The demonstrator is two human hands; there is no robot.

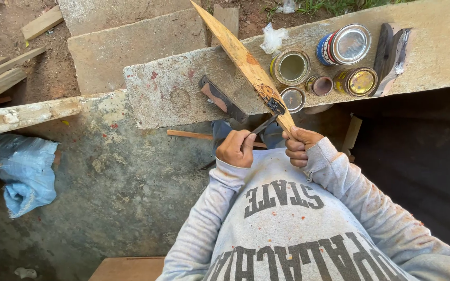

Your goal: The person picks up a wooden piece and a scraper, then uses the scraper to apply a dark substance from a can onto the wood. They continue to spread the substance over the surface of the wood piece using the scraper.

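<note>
Here, left hand (237,148) fisted around a paintbrush (264,124), bristles touching dark stain on a tapered wooden slat (243,57); right hand (300,146) gripping the slat's near end, above the concrete slab (173,88) beside open tins (291,66).

Head view, steeply down – close over lap, bench beyond

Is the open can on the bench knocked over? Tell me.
No, the open can stands upright on the concrete bench, its mouth facing up.
</note>
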